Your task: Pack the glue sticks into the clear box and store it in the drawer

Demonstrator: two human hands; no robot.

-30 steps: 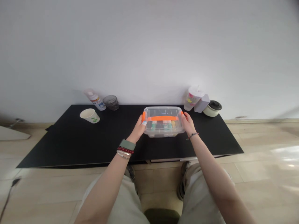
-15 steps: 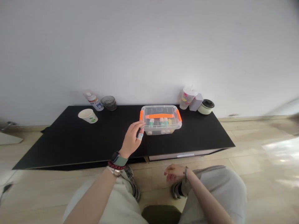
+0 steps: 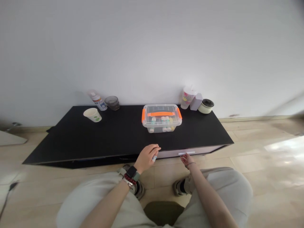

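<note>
My left hand (image 3: 147, 158), with tape around the thumb, hovers by the front edge of the black cabinet (image 3: 114, 136). Its fingers are stretched out and hold nothing. The fingers of my right hand (image 3: 187, 160) are hooked at the silver drawer handle (image 3: 186, 153), palm turned up. The drawer front (image 3: 201, 150) is closed. Beyond my left hand a clear plastic storage box (image 3: 161, 129) stands on the cabinet top, lid on, its orange handle folded flat. Through its walls I see several small white and green bottles or tubes.
At the left of the cabinet top are a paper cup (image 3: 93, 115), a spray can (image 3: 98, 101) and a dark glass bowl (image 3: 112, 103). Back right stand a lidded plastic cup (image 3: 188, 97), a pale box (image 3: 196, 102) and a cream pot with a black lid (image 3: 206, 107).
My left hand has left the storage box's left front corner and moved down toward the cabinet's front edge. My right hand has risen from between my knees to the drawer handle.
</note>
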